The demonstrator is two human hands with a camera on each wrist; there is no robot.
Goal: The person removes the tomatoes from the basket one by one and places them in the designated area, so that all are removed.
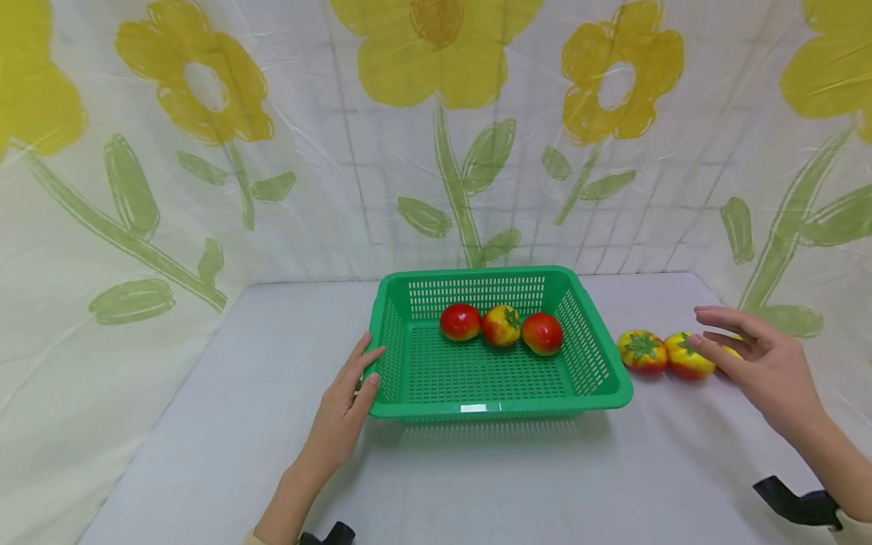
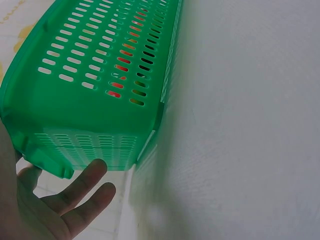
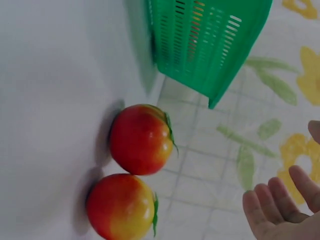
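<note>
My left hand (image 1: 341, 412) rests at the left rim of a green plastic basket (image 1: 500, 409), its fingertips and thumb touching the edge. In the left wrist view two fingers (image 2: 82, 190) spread loosely outside the basket wall. Inside lie three red-and-yellow tomatoes (image 1: 501, 326) in a row towards the back. Over at the right, my right hand (image 1: 770, 371) hovers with relaxed fingers and holds nothing. Beneath and left of it, more tomatoes (image 1: 643, 351) with green leafy tops sit on the table, one partly hidden by the hand. Two of these tomatoes (image 3: 140, 139) touch in the right wrist view.
A white-covered table (image 1: 490, 484) carries everything. Behind it and along both sides hangs a pale curtain (image 1: 320, 174) printed with yellow flowers and green leaves. Dark straps (image 1: 797, 503) are worn at both wrists.
</note>
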